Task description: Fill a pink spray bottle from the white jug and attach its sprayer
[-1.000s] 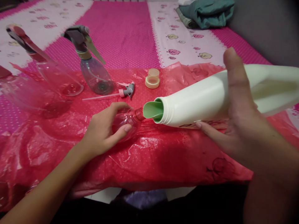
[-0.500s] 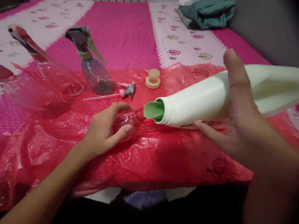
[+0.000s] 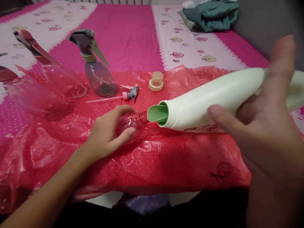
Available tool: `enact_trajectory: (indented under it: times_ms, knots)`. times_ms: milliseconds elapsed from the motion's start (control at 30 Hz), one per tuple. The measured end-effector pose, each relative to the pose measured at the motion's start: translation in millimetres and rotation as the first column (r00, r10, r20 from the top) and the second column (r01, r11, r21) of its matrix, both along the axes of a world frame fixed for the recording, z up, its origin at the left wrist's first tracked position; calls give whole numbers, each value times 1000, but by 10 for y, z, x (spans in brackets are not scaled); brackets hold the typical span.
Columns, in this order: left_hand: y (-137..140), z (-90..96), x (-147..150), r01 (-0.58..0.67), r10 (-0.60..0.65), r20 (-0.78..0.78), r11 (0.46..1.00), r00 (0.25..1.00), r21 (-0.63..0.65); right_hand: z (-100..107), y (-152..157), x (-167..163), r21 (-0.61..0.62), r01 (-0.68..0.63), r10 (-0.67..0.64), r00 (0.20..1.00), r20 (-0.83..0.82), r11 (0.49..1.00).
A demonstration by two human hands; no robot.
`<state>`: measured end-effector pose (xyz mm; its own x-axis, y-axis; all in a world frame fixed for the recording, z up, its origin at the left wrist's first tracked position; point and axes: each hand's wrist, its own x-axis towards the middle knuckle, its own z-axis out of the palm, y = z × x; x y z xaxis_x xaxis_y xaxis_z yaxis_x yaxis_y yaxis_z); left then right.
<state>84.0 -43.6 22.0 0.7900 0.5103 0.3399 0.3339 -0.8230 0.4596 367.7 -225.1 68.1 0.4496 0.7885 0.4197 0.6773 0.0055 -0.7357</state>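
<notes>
My left hand [image 3: 106, 133] is closed around a small clear spray bottle [image 3: 134, 122], whose open neck points right. Just beside that neck is the green spout [image 3: 157, 113] of a large pale detergent bottle [image 3: 201, 98], tilted low with its mouth toward the left. My right hand [image 3: 263, 126] grips this bottle near its handle end, the thumb raised and one finger laid along its side. Whether liquid is flowing cannot be made out. A grey and pink trigger sprayer head [image 3: 130, 93] with a thin tube lies behind the small bottle. A translucent yellowish cap [image 3: 156, 81] sits beyond the spout.
A red plastic sheet [image 3: 152, 158] covers the near part of the pink patterned bedspread [image 3: 125, 34]. At left stand a grey-topped spray bottle [image 3: 99, 76], a pink-topped one [image 3: 61, 77] and another clear bottle [image 3: 33, 95]. Folded green cloth [image 3: 211, 15] lies at the back right.
My right hand has slid to the right along the detergent bottle, toward its handle end. The spout and my left hand have stayed almost in place.
</notes>
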Motion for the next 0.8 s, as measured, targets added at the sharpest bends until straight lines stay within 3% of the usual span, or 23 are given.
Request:
enact_trajectory:
  times_ms: [100,200,433,800]
  knots:
    - [9,4,4,22,-22,14,1000,1000,7,17,21,9,50,1,5,994,-109,999]
    - [27,-8,15,57,-60,57,998,997,39,4,33,-7,48,-10,16,993,-119,999]
    - [6,4,32,67,-69,73,997,995,36,-62,100,1,211,52,-34,995,-89,976]
    - [-11,-15,17,108,-112,60,992,992,62,5,5,-45,227,143,-71,952,-298,963]
